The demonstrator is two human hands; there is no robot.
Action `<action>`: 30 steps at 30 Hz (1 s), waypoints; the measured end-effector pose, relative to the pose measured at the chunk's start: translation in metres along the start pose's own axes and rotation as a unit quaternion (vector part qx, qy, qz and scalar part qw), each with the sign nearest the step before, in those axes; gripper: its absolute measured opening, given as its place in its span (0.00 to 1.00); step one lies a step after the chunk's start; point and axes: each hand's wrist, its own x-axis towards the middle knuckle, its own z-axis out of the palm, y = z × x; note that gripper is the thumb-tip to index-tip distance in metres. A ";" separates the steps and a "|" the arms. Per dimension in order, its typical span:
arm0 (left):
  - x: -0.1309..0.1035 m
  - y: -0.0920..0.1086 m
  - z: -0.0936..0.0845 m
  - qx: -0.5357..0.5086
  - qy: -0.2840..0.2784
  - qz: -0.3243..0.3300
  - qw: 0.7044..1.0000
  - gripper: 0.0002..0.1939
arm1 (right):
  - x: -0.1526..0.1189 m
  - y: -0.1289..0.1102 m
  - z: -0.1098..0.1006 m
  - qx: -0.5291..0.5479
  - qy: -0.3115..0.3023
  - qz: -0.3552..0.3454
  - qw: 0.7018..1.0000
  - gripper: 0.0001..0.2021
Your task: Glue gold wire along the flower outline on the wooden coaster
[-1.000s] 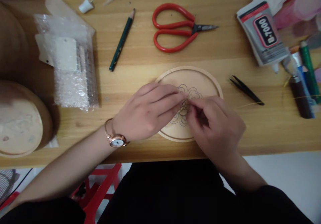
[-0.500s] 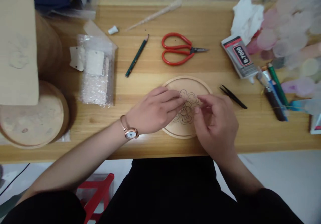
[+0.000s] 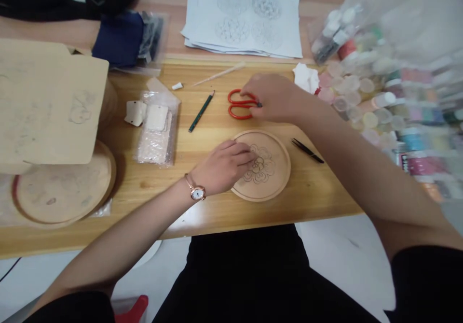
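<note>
My left hand (image 3: 226, 166) rests at the left side of a round wooden disc (image 3: 282, 183) with a flower drawn on it. Its fingers are pressed together over the drawing's left edge; whatever they hold is too small to make out. Beyond the disc, my right hand (image 3: 271, 98) is at the red-handled scissors (image 3: 240, 104), which lie flat. Its thumb and fingers are apart on either side of the handles, and the hand hides the blades. Black tweezers (image 3: 307, 150) lie right of the disc.
A green pencil (image 3: 201, 112) and a bubble-wrapped packet (image 3: 155, 142) lie to the left. Cardboard (image 3: 47, 105) overhangs another round board (image 3: 104, 188) at far left. Printed sheets (image 3: 242, 21) are at the back. A tissue (image 3: 306, 77) and several small jars (image 3: 350, 89) stand at right.
My right hand has left the disc and reached forward to the scissors. My left hand has stayed at the disc. The view has shifted, showing more of the table's back.
</note>
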 end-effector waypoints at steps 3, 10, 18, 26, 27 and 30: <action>-0.001 0.000 0.001 0.001 -0.004 0.003 1.000 0.14 | 0.015 -0.008 0.007 -0.030 -0.035 -0.002 0.999 0.10; -0.001 -0.002 0.003 -0.009 0.000 0.007 1.000 0.12 | 0.017 -0.019 0.003 -0.058 -0.021 0.029 0.998 0.07; -0.001 -0.002 0.003 -0.016 0.012 0.002 1.000 0.14 | -0.049 0.002 -0.021 0.172 0.363 0.068 0.913 0.11; -0.002 -0.001 0.003 -0.013 0.002 -0.007 1.000 0.17 | -0.108 -0.053 0.039 0.366 0.601 0.205 0.680 0.08; -0.002 -0.001 0.003 -0.008 0.000 -0.007 1.000 0.16 | -0.112 -0.061 0.042 0.371 0.602 0.213 0.675 0.09; -0.002 -0.001 0.001 0.008 -0.017 -0.008 1.000 0.16 | -0.119 -0.077 0.051 0.373 0.586 0.229 0.682 0.10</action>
